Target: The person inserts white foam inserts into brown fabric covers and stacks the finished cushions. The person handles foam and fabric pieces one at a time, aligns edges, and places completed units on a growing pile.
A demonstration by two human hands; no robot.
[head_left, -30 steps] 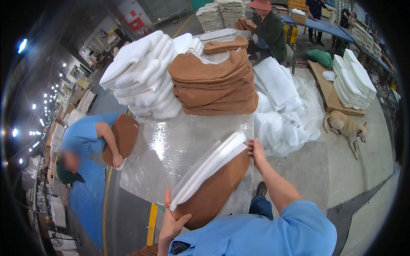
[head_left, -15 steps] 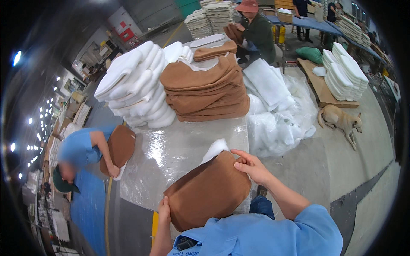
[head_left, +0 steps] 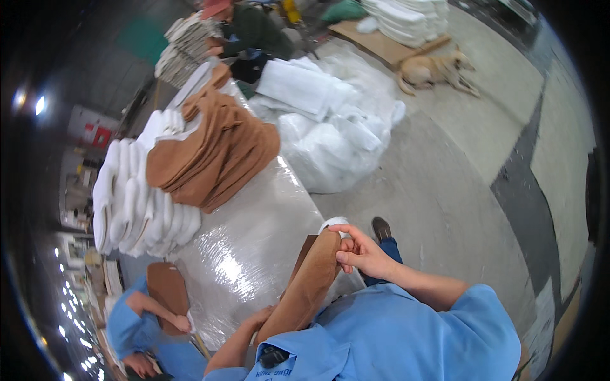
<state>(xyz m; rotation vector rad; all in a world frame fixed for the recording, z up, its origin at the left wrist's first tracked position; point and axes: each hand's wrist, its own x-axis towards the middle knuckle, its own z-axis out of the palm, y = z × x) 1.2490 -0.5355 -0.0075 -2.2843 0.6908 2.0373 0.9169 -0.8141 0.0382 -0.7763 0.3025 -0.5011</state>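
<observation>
A brown fabric cover [head_left: 306, 289] is held close against the front of my blue shirt, turned nearly edge-on. White padding [head_left: 332, 223] pokes out of its upper end. My right hand [head_left: 359, 253] is closed on that end, with the thumb on the near side and the index finger stretched along the edge. Lower down, my left hand [head_left: 259, 316] grips the cover's left edge, its fingers partly hidden. Beyond the cover lies a table wrapped in shiny clear plastic [head_left: 232, 254].
On the table stand stacked brown covers [head_left: 219, 152] and folded white padding [head_left: 136, 203]. White sheets in clear plastic [head_left: 330, 143] lie right of it. One co-worker [head_left: 143, 317] handles a brown piece [head_left: 168, 295]; another [head_left: 257, 32] sits far off. A dog [head_left: 429, 71] lies by cardboard [head_left: 365, 41].
The view has swung to the right, so the table and stacks appear farther left. The brown cover has tipped from showing its broad face to nearly edge-on, with both hands still on it.
</observation>
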